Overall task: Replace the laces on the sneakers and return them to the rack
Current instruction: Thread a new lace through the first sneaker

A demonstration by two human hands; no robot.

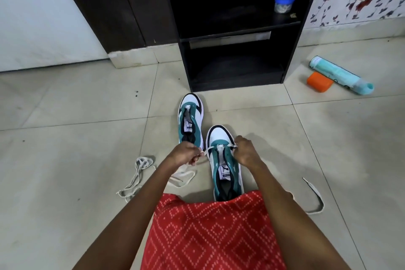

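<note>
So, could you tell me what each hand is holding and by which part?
The left hand and right hand each pinch the white lace beside the front eyelets of the near sneaker, one per side.

Light is soft, even and moderately bright. I see no hard shadows on the pale glossy tiled floor (65, 105), only a diffuse grey patch at right. The inside of the dark brown wooden shoe rack (230, 68) is almost black and its detail is lost. Grout lines bow toward the edges. The centre is sharp and the lower corners are softer.
</note>
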